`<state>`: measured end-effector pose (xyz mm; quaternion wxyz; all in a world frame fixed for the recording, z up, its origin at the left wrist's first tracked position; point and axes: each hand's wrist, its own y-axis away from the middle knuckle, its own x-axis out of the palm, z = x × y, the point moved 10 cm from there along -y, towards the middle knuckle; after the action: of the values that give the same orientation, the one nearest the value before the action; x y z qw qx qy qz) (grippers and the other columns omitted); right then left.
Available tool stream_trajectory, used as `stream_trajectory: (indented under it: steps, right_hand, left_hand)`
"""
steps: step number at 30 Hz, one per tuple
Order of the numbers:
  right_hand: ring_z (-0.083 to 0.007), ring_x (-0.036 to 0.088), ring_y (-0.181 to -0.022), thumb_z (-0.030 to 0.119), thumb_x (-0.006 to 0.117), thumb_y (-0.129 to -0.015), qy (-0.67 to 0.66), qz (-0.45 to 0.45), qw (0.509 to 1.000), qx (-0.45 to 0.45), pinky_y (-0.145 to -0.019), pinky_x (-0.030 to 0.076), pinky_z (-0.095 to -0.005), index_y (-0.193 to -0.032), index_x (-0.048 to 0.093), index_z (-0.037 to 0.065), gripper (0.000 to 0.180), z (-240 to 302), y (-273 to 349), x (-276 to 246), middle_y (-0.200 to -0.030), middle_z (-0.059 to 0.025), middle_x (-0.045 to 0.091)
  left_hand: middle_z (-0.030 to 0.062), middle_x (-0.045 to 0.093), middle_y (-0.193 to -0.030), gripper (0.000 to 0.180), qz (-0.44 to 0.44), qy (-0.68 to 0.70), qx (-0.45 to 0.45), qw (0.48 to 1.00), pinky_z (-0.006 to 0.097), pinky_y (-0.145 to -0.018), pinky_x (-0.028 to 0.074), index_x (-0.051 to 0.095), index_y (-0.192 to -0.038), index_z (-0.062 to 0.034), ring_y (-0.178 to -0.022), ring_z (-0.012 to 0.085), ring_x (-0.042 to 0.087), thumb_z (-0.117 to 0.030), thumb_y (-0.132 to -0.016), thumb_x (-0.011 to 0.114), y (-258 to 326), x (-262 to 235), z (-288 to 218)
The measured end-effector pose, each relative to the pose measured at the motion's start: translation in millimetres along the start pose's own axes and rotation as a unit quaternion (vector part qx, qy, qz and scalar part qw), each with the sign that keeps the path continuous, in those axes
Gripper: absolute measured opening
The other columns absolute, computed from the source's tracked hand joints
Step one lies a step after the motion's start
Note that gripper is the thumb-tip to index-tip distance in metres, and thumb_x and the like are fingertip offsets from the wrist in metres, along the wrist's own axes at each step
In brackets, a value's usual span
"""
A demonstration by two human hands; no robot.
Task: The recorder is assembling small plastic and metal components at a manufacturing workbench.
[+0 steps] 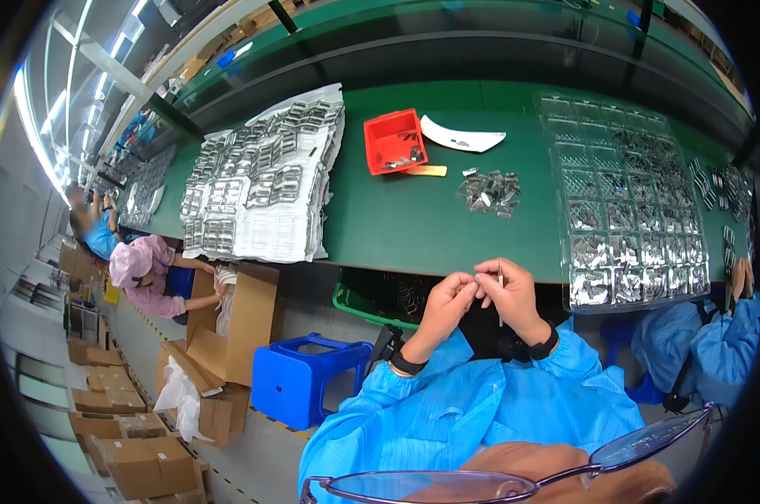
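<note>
Both my hands are held close together just off the front edge of the green table. My left hand is closed in a pinch, its fingertips meeting those of the other hand; whatever it pinches is too small to make out. My right hand is closed around a slim metal tool, which stands nearly upright in its fingers; its exact kind does not show. Beyond my hands, a loose pile of small shiny metal parts lies on the table.
A red bin with a few parts, a yellow strip and curved white paper lie beyond. Stacked white sheets bear metal parts. A clear compartment tray stands right. Blue stool, cartons and co-workers are nearby.
</note>
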<state>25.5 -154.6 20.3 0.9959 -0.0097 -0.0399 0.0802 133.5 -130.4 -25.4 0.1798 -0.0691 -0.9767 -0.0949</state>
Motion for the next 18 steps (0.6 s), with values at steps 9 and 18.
stream_trajectory:
  steps: [9,18]
  right_hand:
    - [-0.0025,0.045,-0.052,0.005,0.059,-0.086,0.012,0.068,0.995,-0.066,-0.046,0.034,-0.0174,-0.091,0.065,0.0,0.009,1.7,-12.7,7.1,-0.069,0.0002,0.058]
    - [-0.0089,0.051,-0.058,0.015,0.055,-0.091,-0.033,0.09,0.995,0.026,-0.053,0.04,-0.024,-0.101,0.063,-0.001,0.021,-18.6,-8.7,-3.7,-0.076,-0.0024,0.061]
  left_hand:
    - [-0.002,0.046,-0.061,0.014,0.002,0.151,-0.04,0.988,0.017,-0.04,0.023,0.055,-0.089,-0.0029,-0.045,0.0019,0.035,-0.017,-0.093,0.052,-1.5,2.4,-4.8]
    - [-0.0011,0.046,-0.06,0.016,0.019,0.227,-0.087,0.97,0.016,-0.038,0.023,0.053,-0.088,-0.0039,-0.044,0.002,0.034,-0.018,-0.095,0.05,2.0,9.3,6.6]
